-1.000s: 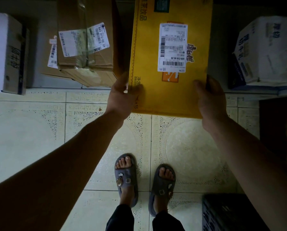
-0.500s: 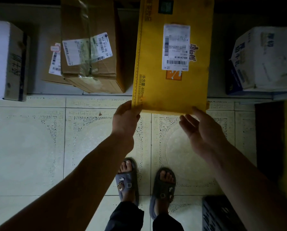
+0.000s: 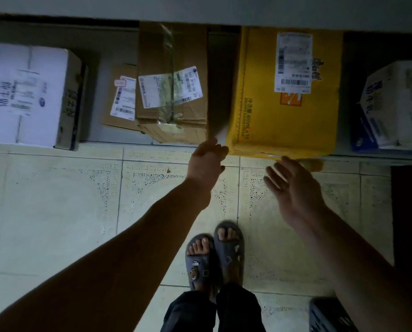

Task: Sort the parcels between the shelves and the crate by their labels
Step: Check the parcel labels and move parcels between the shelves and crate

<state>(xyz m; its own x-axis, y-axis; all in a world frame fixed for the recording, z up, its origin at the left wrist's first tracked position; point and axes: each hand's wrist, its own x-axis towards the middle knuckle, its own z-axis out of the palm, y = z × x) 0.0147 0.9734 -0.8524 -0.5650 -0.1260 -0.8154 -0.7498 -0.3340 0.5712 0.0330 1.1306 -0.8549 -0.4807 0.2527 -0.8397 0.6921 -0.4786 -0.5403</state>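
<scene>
I see a pale tiled floor (image 3: 56, 212) below me, and a low shelf (image 3: 92, 116) runs along the top of my view. The big yellow box (image 3: 284, 121) sits on that shelf, and its front edge hangs a little over the floor. A brown box (image 3: 176, 68) stands to its left on the same shelf. A white box (image 3: 27, 92) is further left, and a white and blue box (image 3: 396, 104) is on the right. A dark crate (image 3: 327, 317) shows at the bottom right corner, well apart from the yellow box.

My left hand (image 3: 207, 159) reaches to the near left corner of the yellow box. Its fingers are loose and hold nothing. The tips are right at the corner, but the blur stops me from telling if they touch.

My right hand (image 3: 293, 188) is flat and wide, palm up, just below the front edge of the yellow box. It holds nothing.

A white label (image 3: 293, 61) with bar codes is stuck on top of the yellow box.
</scene>
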